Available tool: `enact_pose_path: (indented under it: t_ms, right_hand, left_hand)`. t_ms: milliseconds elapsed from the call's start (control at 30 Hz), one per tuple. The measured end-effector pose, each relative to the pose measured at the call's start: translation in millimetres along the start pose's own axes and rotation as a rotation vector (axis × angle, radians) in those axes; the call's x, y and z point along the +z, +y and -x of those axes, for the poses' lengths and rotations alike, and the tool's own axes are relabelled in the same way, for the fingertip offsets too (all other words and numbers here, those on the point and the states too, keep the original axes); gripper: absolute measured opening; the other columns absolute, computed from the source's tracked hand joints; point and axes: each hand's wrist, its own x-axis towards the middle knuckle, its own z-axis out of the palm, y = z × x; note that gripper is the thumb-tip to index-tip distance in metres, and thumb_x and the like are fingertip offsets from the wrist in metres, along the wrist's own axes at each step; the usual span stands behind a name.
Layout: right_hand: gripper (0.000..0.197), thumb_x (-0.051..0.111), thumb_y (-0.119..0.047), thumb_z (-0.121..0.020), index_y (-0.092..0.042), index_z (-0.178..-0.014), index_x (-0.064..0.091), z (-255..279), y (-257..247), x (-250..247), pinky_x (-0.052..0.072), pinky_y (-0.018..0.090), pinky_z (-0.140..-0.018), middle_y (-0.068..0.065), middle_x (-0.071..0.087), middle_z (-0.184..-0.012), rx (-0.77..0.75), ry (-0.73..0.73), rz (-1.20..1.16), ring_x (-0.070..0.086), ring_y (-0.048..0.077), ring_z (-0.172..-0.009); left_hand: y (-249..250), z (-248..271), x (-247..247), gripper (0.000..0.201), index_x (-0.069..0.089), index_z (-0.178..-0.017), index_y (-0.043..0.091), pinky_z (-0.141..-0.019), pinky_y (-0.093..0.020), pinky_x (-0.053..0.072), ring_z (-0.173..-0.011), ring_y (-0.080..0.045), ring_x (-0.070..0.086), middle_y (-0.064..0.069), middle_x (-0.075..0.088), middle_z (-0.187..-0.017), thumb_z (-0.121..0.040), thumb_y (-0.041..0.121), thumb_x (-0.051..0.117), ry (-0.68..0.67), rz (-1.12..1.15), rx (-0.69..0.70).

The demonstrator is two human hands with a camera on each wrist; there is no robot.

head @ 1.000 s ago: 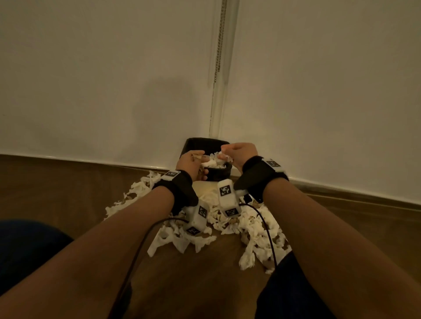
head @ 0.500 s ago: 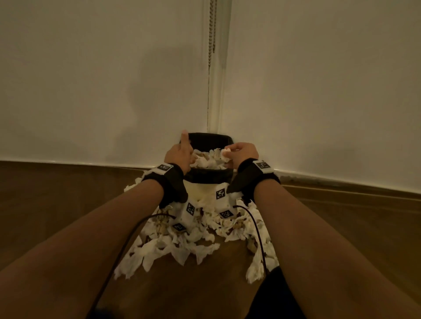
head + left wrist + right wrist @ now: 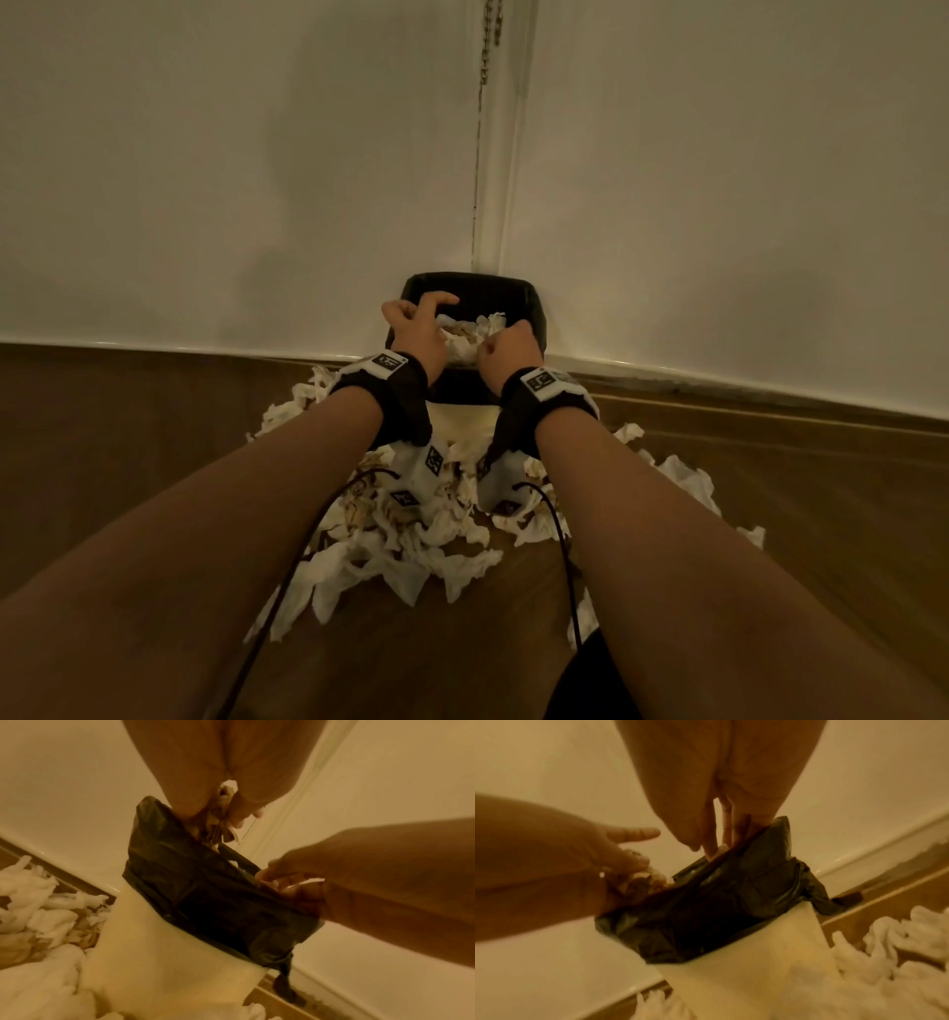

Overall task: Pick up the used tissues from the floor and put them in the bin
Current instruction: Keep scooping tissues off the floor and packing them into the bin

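Note:
A cream bin (image 3: 464, 419) with a black liner (image 3: 470, 281) stands in the wall corner, with crumpled tissues (image 3: 475, 334) heaped in its mouth. Over the liner's left side my left hand (image 3: 426, 313) has its fingers curled. In the left wrist view, my left hand (image 3: 226, 815) pinches a stained wad of tissues (image 3: 221, 811) between thumb and fingers. My right hand (image 3: 500, 342) is over the bin's near right side. In the right wrist view, my right hand (image 3: 706, 845) points down at the liner rim (image 3: 731, 892) and pinches a white scrap.
A big pile of white and stained tissues (image 3: 411, 524) covers the wooden floor (image 3: 128, 437) around the front of the bin, under both forearms. More tissues (image 3: 683, 473) lie to the right. White walls meet just behind the bin. Cables hang from both wrist cameras.
Both hands have pushed a little farther over the bin's mouth. My left thumb, upright before, has come down and the fingers now curl over the tissues. The right hand stays closed.

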Motion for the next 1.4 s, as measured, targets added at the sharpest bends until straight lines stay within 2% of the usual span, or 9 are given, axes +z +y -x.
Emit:
enact_pose_path:
  t_ms: [167, 300, 400, 600, 733, 900, 1067, 1200, 1400]
  right_hand:
    - [0.06, 0.043, -0.049, -0.089, -0.014, -0.138, 0.042, -2.1, 0.2, 22.5, 0.038, 0.041, -0.101, 0.013, 0.007, -0.153, -0.129, -0.205, 0.42, 0.042, 0.036, -0.124]
    - [0.047, 0.062, -0.038, -0.084, -0.01, -0.121, 0.057, -6.6, 6.1, 29.3, 0.042, 0.041, -0.093, 0.011, 0.028, -0.142, -0.235, -0.223, 0.583, 0.049, 0.033, -0.114]
    - [0.022, 0.051, -0.017, -0.093, -0.008, -0.111, 0.061, -8.1, 7.1, 26.6, 0.041, 0.038, -0.08, 0.011, 0.055, -0.119, -0.286, -0.175, 0.634, 0.056, 0.03, -0.102]
    - [0.011, 0.053, -0.028, -0.089, -0.02, -0.083, 0.049, -6.3, 1.9, 29.2, 0.031, 0.045, -0.099, 0.0, 0.053, -0.077, -0.2, -0.225, 0.627, 0.056, 0.028, -0.099]
    - [0.029, 0.051, -0.032, -0.087, -0.018, -0.112, 0.058, -8.2, -1.1, 32.7, 0.019, 0.05, -0.109, 0.009, 0.058, -0.123, -0.139, -0.241, 0.63, 0.046, 0.032, -0.123]
    - [0.052, 0.052, -0.032, -0.085, -0.013, -0.133, 0.046, -0.1, -7.1, 25.3, 0.008, 0.055, -0.113, 0.014, 0.039, -0.141, -0.091, -0.183, 0.681, 0.029, 0.036, -0.134]
    - [0.035, 0.052, -0.025, -0.086, -0.012, -0.118, 0.057, 17.7, -22.0, 18.3, 0.03, 0.045, -0.101, 0.011, 0.049, -0.126, -0.209, 0.227, 0.533, 0.039, 0.033, -0.121]
    - [0.034, 0.039, -0.031, -0.095, -0.009, -0.103, 0.064, 39.9, -37.4, 29.3, 0.039, 0.043, -0.092, 0.01, 0.06, -0.111, -0.298, 0.308, 0.404, 0.049, 0.03, -0.111]
    - [0.027, 0.04, -0.024, -0.095, -0.01, -0.103, 0.061, 72.5, -40.8, 86.1, 0.045, 0.038, -0.082, 0.011, 0.062, -0.109, -0.301, 0.055, 0.324, 0.051, 0.03, -0.109]
  left_hand:
    - [-17.3, -16.6, 1.4, 0.041, 0.048, -0.12, 0.013, -0.081, -0.027, 0.043, -0.098, -0.028, 0.055, -0.015, 0.048, -0.118, -0.082, 0.003, 0.06, -0.031, -0.099, 0.059]
    - [-28.0, -22.5, -1.4, 0.021, 0.059, -0.105, 0.023, -0.089, -0.032, 0.04, -0.099, -0.02, 0.059, -0.001, 0.067, -0.103, -0.084, 0.021, 0.062, -0.039, -0.439, 0.129]
    - [-25.8, -21.5, -1.4, 0.021, 0.063, -0.108, 0.029, -0.09, -0.036, 0.035, -0.104, -0.022, 0.057, 0.0, 0.064, -0.109, -0.091, 0.034, 0.054, -0.087, -0.73, 0.15]
    - [-18.1, -17.8, 0.6, 0.037, 0.047, -0.129, 0.008, -0.094, -0.037, 0.043, -0.113, -0.029, 0.053, -0.014, 0.048, -0.13, -0.097, 0.025, 0.042, -0.368, -0.917, 0.281]
    - [-24.7, -2.6, -0.2, 0.04, 0.043, -0.133, 0.025, -0.107, -0.047, 0.021, -0.123, -0.022, 0.045, -0.001, 0.049, -0.135, -0.098, 0.033, 0.026, -0.354, -1.053, 0.327]
    - [-29.6, 11.7, -8.8, 0.042, 0.054, -0.122, 0.03, -0.101, -0.048, 0.02, -0.118, -0.023, 0.039, -0.004, 0.045, -0.126, -0.097, 0.042, 0.022, -0.094, -0.815, 0.292]
    - [-48.6, 36.0, -27.3, 0.034, 0.049, -0.126, 0.027, -0.092, -0.043, 0.028, -0.111, -0.025, 0.043, -0.004, 0.048, -0.118, -0.096, 0.032, 0.034, 0.115, -0.628, 0.281]
    - [-74.5, 64.4, -42.2, 0.029, 0.051, -0.121, 0.024, -0.091, -0.042, 0.034, -0.109, -0.026, 0.049, -0.004, 0.051, -0.117, -0.096, 0.029, 0.037, 0.088, -0.55, 0.16]
    - [-144.7, 122.6, -52.4, 0.023, 0.052, -0.114, 0.021, -0.082, -0.037, 0.047, -0.099, -0.026, 0.054, -0.007, 0.05, -0.119, -0.092, 0.021, 0.045, -0.193, -0.44, -0.165]
